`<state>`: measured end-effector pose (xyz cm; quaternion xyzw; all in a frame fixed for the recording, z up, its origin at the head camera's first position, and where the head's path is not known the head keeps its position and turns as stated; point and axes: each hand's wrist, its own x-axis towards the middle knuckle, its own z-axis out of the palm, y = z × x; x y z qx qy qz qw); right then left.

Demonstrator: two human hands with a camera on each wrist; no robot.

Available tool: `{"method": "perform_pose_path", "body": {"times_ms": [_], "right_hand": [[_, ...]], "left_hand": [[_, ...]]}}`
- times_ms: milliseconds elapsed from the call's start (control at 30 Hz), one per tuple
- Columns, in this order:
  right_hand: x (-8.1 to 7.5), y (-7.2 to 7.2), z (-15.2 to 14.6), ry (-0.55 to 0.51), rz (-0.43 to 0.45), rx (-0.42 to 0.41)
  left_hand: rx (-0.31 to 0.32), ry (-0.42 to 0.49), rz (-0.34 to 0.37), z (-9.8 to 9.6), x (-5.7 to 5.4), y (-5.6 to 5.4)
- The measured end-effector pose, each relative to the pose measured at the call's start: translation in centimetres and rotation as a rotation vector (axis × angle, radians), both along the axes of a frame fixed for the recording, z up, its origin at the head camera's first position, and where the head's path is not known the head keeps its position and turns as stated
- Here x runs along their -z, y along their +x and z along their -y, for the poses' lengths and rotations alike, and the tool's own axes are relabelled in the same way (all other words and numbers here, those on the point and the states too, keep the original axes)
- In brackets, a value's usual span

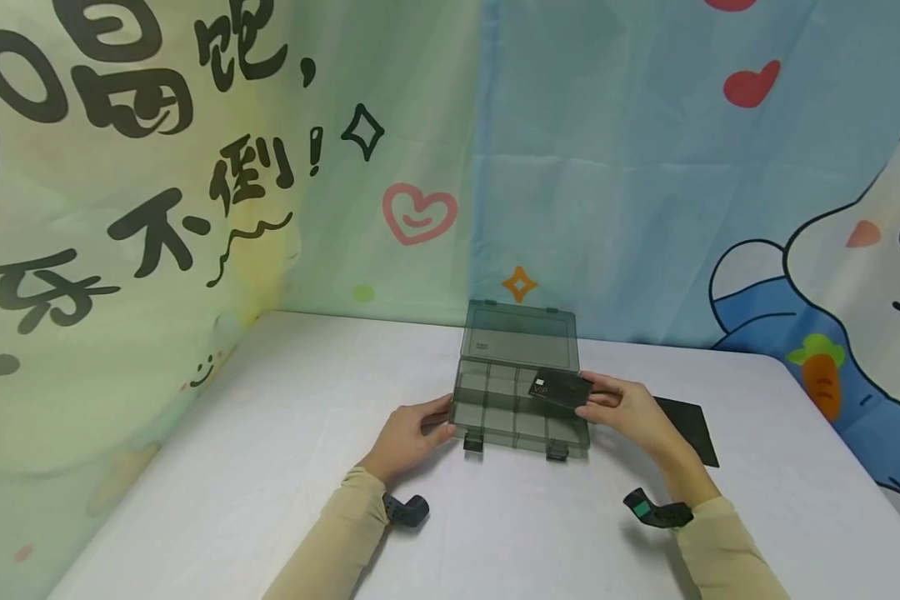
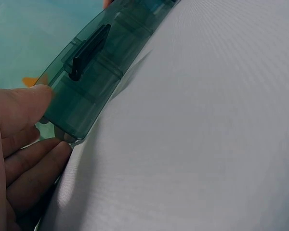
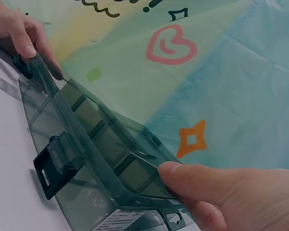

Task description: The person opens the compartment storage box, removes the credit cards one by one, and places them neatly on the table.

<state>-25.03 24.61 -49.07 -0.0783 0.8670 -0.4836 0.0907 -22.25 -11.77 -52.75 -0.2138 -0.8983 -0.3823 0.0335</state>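
Observation:
A clear grey-green compartment box (image 1: 521, 404) stands on the white table with its lid (image 1: 521, 333) raised at the back. My left hand (image 1: 411, 435) grips the box's left end, thumb (image 2: 24, 108) near the upper edge and fingers lower down at the corner. Between thumb and fingers, my right hand (image 1: 630, 408) pinches a black card (image 1: 562, 388) marked "VIP". The card is above the right-hand compartments; the right wrist view shows it almost edge-on. Two dark latches (image 1: 557, 450) hang down at the box's front.
A flat black sheet-like item (image 1: 688, 429) lies on the table (image 1: 270, 467) right of the box, partly behind the right forearm. A printed cloth backdrop (image 1: 607, 208) hangs just behind the table. A white label (image 3: 118, 220) is on the box's right end.

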Motion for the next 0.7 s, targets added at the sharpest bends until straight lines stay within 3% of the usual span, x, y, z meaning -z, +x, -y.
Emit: {"method": "perform_pose_path", "body": {"times_ms": [700], "right_hand": [[-0.5, 0.7, -4.4, 0.014, -0.019, -0.036]], "left_hand": [[0.007, 0.001, 0.009, 0.1, -0.3, 0.0]]}}
